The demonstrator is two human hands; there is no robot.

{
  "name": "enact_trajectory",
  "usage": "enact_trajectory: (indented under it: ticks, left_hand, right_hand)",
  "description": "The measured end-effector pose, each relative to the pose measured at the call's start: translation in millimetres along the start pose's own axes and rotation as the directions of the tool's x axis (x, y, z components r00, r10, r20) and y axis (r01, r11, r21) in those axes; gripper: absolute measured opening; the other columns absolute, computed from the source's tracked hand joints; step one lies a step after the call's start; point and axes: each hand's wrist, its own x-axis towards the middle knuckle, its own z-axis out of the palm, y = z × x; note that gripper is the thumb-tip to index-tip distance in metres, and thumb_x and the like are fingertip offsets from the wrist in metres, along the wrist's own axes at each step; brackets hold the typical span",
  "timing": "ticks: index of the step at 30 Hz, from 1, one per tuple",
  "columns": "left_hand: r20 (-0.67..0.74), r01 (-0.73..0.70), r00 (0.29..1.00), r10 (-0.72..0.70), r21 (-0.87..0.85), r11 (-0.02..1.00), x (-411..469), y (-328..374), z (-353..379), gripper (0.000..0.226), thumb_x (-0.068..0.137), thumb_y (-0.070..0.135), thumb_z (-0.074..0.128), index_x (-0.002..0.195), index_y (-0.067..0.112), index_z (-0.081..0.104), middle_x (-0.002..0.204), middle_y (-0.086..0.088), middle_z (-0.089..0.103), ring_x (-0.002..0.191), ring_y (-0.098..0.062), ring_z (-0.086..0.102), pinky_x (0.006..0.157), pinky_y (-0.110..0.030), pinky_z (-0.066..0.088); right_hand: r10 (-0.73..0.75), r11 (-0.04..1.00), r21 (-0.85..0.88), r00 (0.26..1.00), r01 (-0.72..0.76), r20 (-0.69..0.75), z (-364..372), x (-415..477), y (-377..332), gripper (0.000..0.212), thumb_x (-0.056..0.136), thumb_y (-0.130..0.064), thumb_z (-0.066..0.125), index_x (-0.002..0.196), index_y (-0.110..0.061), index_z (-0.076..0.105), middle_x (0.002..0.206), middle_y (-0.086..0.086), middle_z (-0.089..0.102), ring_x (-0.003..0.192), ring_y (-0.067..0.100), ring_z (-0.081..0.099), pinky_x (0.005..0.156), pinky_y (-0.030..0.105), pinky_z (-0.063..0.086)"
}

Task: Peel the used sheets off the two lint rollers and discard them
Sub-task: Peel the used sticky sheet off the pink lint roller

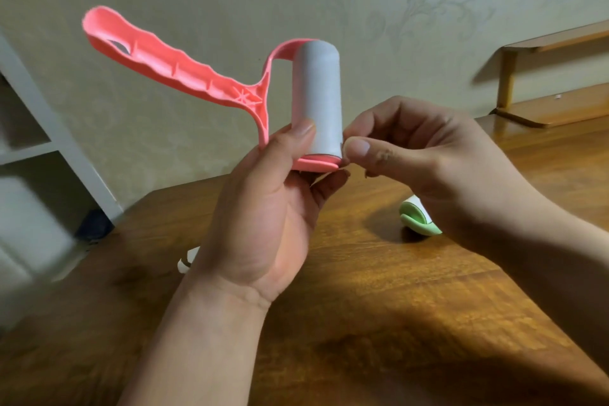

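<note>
I hold a pink lint roller [197,76] up in front of me, its white paper roll [318,89] upright and its handle pointing up to the left. My left hand [273,201] grips the lower end of the roll and the frame. My right hand [412,148] pinches with thumb and forefinger at the roll's lower right edge, where a small corner of the sheet shows. A green lint roller [418,217] lies on the wooden table [379,306], mostly hidden behind my right forearm.
A small white object [188,260] peeks out on the table behind my left wrist. A wooden shelf [553,76] stands at the back right. White shelving [39,142] is at the left, beyond the table's edge.
</note>
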Motion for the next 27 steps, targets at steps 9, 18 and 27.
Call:
enact_trajectory:
  ticks: [9,18,27]
  left_hand:
    - [-0.059,-0.061,0.996,0.065,0.063,0.996,1,0,2,0.05,0.108,0.024,0.056,0.149,-0.004,0.06,0.127,-0.017,0.058,0.112,-0.022,0.058,0.087,-0.029,0.052]
    - [-0.075,-0.125,0.989,0.131,0.083,0.989,3,-4,3,0.056,0.104,0.022,0.059,0.148,-0.012,0.056,0.12,-0.02,0.061,0.113,-0.027,0.062,0.09,-0.032,0.056]
    - [-0.101,-0.13,0.985,0.139,0.093,0.987,2,-9,6,0.053,0.104,0.021,0.059,0.142,-0.016,0.057,0.113,-0.018,0.058,0.104,-0.025,0.061,0.085,-0.031,0.055]
  right_hand:
    - [-0.006,0.983,-0.183,0.998,-0.004,-0.055,7,-8,-13,0.027,0.087,-0.031,0.082,0.097,-0.006,0.08,0.095,0.021,0.081,0.091,0.047,0.07,0.081,0.059,0.056]
    - [0.03,0.956,-0.289,0.999,-0.039,-0.036,10,-11,-12,0.018,0.094,-0.036,0.08,0.092,-0.019,0.08,0.09,0.002,0.083,0.088,0.027,0.076,0.084,0.051,0.06]
    - [0.012,0.933,-0.359,0.998,-0.032,-0.058,14,-15,-10,0.015,0.1,-0.033,0.071,0.094,-0.023,0.08,0.09,-0.006,0.081,0.085,0.013,0.075,0.076,0.036,0.058]
